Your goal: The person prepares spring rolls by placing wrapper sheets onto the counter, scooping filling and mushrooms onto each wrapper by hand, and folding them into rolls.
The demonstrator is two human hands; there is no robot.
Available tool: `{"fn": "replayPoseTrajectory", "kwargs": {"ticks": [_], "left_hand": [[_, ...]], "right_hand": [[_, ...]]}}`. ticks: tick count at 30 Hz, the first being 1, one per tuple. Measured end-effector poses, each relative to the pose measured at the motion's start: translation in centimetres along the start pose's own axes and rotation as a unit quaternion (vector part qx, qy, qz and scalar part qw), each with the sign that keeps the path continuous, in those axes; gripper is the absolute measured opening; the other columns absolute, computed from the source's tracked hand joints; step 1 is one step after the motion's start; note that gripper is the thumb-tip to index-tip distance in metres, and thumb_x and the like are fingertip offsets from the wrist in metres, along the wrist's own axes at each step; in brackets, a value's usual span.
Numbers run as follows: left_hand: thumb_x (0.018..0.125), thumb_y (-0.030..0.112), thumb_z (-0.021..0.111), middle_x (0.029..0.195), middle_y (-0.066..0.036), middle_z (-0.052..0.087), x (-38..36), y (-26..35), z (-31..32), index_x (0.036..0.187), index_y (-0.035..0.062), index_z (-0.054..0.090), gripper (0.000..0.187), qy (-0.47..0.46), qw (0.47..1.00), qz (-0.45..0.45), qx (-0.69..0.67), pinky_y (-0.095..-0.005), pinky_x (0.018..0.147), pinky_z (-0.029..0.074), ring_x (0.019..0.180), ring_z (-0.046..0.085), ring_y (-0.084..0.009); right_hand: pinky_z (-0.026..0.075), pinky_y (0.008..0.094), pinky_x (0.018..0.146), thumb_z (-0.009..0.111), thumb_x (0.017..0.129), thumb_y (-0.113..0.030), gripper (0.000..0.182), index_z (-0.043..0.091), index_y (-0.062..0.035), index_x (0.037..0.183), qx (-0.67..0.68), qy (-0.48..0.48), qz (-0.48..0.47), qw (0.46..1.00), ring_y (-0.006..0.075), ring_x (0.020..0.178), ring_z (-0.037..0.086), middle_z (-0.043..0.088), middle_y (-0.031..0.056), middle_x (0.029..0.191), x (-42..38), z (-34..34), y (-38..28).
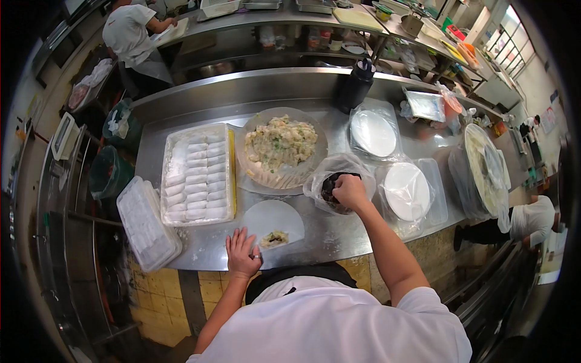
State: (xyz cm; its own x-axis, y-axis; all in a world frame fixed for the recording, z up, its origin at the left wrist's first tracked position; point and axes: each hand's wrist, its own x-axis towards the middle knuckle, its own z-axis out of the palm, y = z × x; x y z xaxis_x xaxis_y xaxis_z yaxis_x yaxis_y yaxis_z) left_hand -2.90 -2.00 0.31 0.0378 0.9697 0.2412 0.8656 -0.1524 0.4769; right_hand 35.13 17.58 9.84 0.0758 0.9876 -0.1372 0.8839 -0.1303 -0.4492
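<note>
My left hand (243,251) lies palm down with fingers spread, at the lower left edge of a thin round white wrapper (272,216). A small mound of pale filling with dark bits (275,239) sits on the wrapper's lower part. My right hand (351,192) reaches into a plastic-lined bowl (312,185), its fingers closed on dark shredded food (330,183); the fingertips are partly hidden. Behind the wrapper stands a wide bowl (245,163) of chunky pale filling with green bits (281,142). White rolls (196,175) fill a tray (231,175) at left.
Plastic-covered stacks of round white wrappers (372,133) lie to the right. A black bottle (355,86) stands behind them, and a large plastic-wrapped round container (484,163) is far right. A white box (147,224) overhangs the left edge. Co-workers (130,36) stand farther off.
</note>
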Motion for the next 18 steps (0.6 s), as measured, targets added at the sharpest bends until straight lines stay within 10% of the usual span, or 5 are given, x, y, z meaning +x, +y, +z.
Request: {"fn": "replayPoseTrajectory", "kwargs": {"ticks": [8, 18], "left_hand": [[0.087, 0.021, 0.071, 0.159, -0.018, 0.060, -0.1, -0.1, 0.1, 0.128, 0.0110, 0.076, 0.042, 0.002, 1.000, 0.000, -0.007, -0.0643, 0.130, 0.028, 0.152, 0.050, -0.0425], [0.088, 0.022, 0.072, 0.160, -0.016, 0.060, -0.1, -0.1, 0.0, 0.130, 0.0128, 0.075, 0.043, 0.017, 1.000, -0.008, -0.012, -0.0628, 0.130, 0.030, 0.152, 0.051, -0.0398]], "right_hand": [[0.055, 0.0341, 0.059, 0.077, 0.084, -0.009, 0.011, 0.077, -0.0008, 0.091, 0.313, -0.092, 0.141, 0.935, 0.0169, 0.063, 0.067, 0.073, 0.0083, 0.075, -0.7, -2.8, -0.2], [0.054, 0.0325, 0.059, 0.074, 0.085, -0.008, 0.011, 0.076, 0.0021, 0.091, 0.359, -0.162, 0.055, 0.917, 0.0140, 0.064, 0.065, 0.070, 0.0053, 0.073, -8.8, -2.5, -5.1]]}}
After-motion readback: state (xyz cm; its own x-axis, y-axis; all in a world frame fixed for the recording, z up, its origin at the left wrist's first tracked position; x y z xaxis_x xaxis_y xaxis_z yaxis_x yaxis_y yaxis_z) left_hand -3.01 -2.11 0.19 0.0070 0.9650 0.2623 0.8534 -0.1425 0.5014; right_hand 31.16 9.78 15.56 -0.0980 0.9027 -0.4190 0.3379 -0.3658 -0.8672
